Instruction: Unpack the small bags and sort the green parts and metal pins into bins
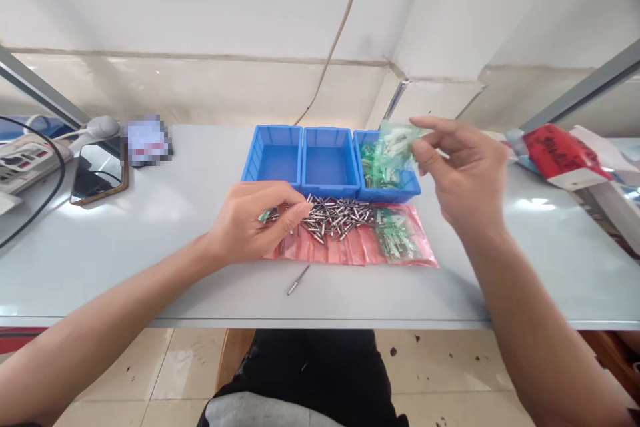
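Observation:
My right hand [463,170] pinches a small green-tinted clear bag [397,145] with metal parts inside, above the right blue bin [393,196]. More green bags lie in that bin. Over the left end of the pink plastic sheet [350,252] is my left hand [260,221], thumb and forefinger brought together; what they hold, if anything, is too small to name. A heap of thin metal pins [335,217] lies on the sheet beside it. Green bags of parts [397,237] rest on the sheet's right end. One loose pin [299,280] lies in front of the sheet.
The left blue bin [276,160] and middle blue bin [330,161] hold nothing visible. At the left are a phone [100,172], a blurred-out object [147,140] and a power strip [27,163]. A red package [560,152] sits at the right on the grey table [210,293].

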{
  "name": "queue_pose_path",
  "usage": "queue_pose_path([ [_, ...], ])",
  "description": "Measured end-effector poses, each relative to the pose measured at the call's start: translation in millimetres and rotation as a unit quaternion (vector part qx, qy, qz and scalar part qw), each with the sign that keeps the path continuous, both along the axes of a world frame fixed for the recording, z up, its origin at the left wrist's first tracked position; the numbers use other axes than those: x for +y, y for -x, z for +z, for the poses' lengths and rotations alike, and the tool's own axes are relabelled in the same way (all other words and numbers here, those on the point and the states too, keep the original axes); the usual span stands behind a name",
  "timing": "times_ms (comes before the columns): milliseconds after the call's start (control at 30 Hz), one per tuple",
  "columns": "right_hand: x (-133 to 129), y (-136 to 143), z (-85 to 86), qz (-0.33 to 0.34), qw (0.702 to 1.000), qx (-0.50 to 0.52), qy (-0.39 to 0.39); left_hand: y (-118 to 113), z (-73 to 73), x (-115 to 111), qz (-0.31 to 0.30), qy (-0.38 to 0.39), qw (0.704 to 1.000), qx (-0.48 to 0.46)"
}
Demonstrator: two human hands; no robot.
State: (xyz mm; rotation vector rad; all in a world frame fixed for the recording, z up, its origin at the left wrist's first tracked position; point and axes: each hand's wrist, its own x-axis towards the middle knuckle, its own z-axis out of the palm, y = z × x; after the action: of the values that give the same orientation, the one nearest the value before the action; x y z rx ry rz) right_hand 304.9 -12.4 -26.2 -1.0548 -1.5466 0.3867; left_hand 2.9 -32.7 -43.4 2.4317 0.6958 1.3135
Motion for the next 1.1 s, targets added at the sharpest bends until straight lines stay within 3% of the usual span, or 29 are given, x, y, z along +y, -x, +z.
queue_pose_path([
  [100,23,-33,-3.3,0.016,0.995,-0.091,0.034,0,-1.2,2,-0.005,-0.018,1.000,0.008],
  [200,33,-43,-12.4,0.006,0.981,-0.180,0.068,-1,-2.7,3,-0.002,-0.031,0.999,0.014],
  [333,34,-37,-24.0,0.003,0.957,-0.289,0.032,-1,-0.5,2,0.021,-0.050,0.999,0.006],
  [467,30,-29,-28.1,-0.029,0.938,-0.346,-0.017,6,5.0,7,0.136,-0.063,0.988,-0.042],
  [533,26,-24,-27.2,-0.062,0.931,-0.357,-0.036,12,6.0,13,0.180,-0.033,0.978,-0.098],
  [633,15,-9,-22.7,-0.095,0.929,-0.343,-0.097,19,3.7,25,0.201,0.025,0.964,-0.174],
  [733,-2,19,-17.4,-0.025,0.928,-0.321,-0.188,22,0.6,32,0.200,0.054,0.958,-0.196],
  [833,-21,60,-16.2,0.123,0.887,-0.367,-0.251,21,0.0,30,0.196,0.062,0.961,-0.185],
  [967,-34,118,-22.7,0.251,0.806,-0.481,-0.235,20,0.5,26,0.212,0.039,0.963,-0.163],
  [1100,-33,148,-28.5,0.254,0.783,-0.539,-0.179,21,-0.1,27,0.221,0.029,0.962,-0.161],
])
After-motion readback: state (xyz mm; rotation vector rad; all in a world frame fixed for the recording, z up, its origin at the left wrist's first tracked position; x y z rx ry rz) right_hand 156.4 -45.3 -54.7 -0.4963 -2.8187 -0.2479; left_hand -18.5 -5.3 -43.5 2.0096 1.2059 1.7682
